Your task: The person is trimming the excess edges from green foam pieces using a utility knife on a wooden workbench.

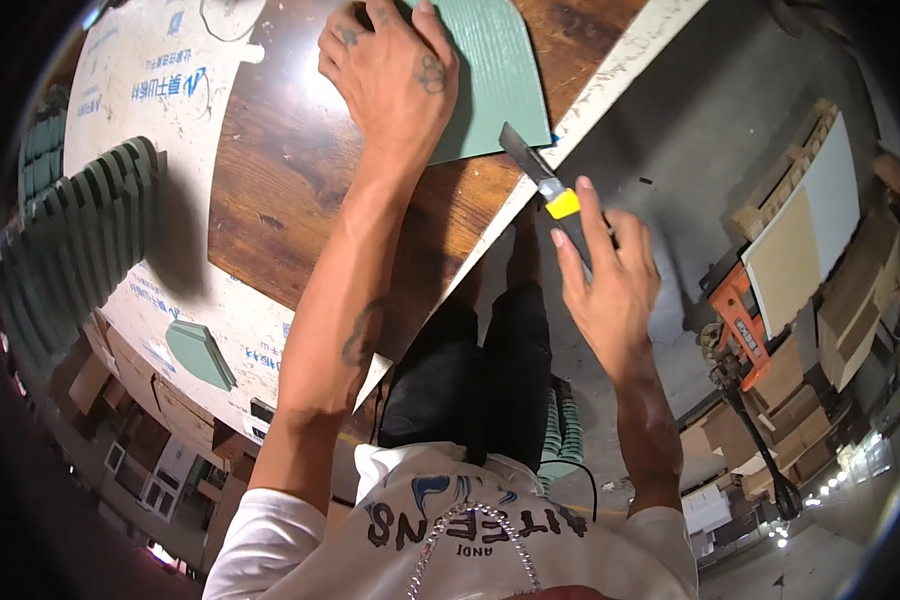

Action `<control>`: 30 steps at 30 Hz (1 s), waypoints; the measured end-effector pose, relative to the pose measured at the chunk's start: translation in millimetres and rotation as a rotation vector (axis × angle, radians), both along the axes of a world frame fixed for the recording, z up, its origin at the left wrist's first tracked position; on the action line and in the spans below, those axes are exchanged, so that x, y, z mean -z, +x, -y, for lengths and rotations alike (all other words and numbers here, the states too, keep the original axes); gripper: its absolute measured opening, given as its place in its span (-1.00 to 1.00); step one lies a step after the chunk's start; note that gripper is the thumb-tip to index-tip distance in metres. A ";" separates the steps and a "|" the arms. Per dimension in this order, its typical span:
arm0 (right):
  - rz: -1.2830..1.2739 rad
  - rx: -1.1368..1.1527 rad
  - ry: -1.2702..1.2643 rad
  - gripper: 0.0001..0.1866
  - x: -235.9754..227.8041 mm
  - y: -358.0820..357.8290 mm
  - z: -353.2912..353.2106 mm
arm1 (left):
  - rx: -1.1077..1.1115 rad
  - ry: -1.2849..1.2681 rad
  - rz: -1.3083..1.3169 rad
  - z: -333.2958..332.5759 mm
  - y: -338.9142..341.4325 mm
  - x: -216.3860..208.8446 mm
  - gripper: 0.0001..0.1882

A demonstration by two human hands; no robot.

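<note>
A pale green panel with a rounded outer edge (495, 70) lies on a brown wood-grain board (270, 190). My left hand (395, 75) is pressed on the panel's left part, fingers apart; its upper fingertips are near the picture's top edge. In my right hand (610, 275) is a utility knife (563, 205) with a dark blade, a yellow band and a dark handle. Its blade tip reaches over the panel's near edge, close to the right corner; whether it touches cannot be made out. My index finger stretches along the knife.
A row of stacked green panels (80, 240) stands at the left on a white printed sheet (140, 120). Nearer lies a small stack of green pieces (200, 352). On the floor at right are an orange pallet jack (738, 325), leaning boards (805, 220) and cardboard (855, 310).
</note>
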State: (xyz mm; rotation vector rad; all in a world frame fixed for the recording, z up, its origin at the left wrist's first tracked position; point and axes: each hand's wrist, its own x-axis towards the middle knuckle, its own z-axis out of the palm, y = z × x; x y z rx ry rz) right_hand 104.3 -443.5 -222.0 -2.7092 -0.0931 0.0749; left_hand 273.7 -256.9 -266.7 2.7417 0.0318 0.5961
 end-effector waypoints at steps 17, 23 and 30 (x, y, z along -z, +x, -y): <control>0.059 -0.090 -0.120 -0.41 3.9 0.3 35.6 | 0.012 0.058 -0.133 -0.3 -1.4 -1.1 -0.62; 0.080 -0.124 -0.064 -0.39 11.2 50.4 25.3 | 0.010 0.065 -0.086 -3.0 -2.1 4.8 -0.62; 0.257 -0.161 0.003 -0.53 26.4 119.9 11.2 | 0.002 0.108 -0.079 -4.1 0.9 2.1 -0.62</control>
